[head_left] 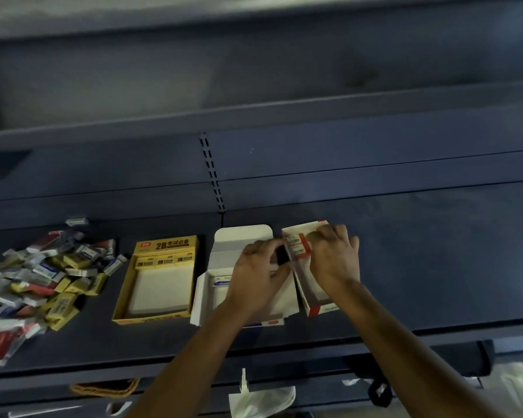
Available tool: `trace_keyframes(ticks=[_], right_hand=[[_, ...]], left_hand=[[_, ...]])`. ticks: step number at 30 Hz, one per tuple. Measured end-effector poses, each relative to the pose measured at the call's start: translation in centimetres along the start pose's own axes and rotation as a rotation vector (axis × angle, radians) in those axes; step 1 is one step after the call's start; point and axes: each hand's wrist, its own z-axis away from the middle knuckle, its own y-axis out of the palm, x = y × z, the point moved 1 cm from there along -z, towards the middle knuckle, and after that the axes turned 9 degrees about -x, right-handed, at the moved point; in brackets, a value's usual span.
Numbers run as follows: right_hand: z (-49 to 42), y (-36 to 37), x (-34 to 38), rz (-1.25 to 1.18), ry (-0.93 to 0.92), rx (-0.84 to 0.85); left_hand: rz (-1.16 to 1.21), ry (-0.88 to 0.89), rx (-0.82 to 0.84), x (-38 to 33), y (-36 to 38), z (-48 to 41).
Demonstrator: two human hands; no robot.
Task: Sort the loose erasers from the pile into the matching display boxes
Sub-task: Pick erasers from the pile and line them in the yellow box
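While the row is being seated, it is best squared against the far wall of the red-and-white box (314,300), with the box steadied so it does not slide on the shelf (420,267). The right hand (334,257) curls its fingers round the red-labelled erasers (298,247) inside that far end. The left hand (258,267) lies over the neighbouring white box (242,236), fingers bent toward the red box's left wall; whether they pinch it I cannot tell. The loose pile (43,276) lies well apart, far left.
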Motion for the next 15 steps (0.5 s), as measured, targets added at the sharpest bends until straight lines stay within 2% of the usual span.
trace_keyframes(ticks=[9, 12, 15], right_hand=[[0.3, 0.1, 9.7, -0.201, -0.036, -0.169], [0.3, 0.1, 13.1, -0.282, -0.093, -0.176], [0.7, 0.4, 16.2, -0.339, -0.154, -0.104]], left_hand=[[-0.053, 0.005, -0.095, 5.6, -6.1, 1.6], [-0.081, 0.028, -0.135, 7.2, -8.1, 2.1], [-0.122, 0.011, -0.130, 9.0, -9.8, 2.5]])
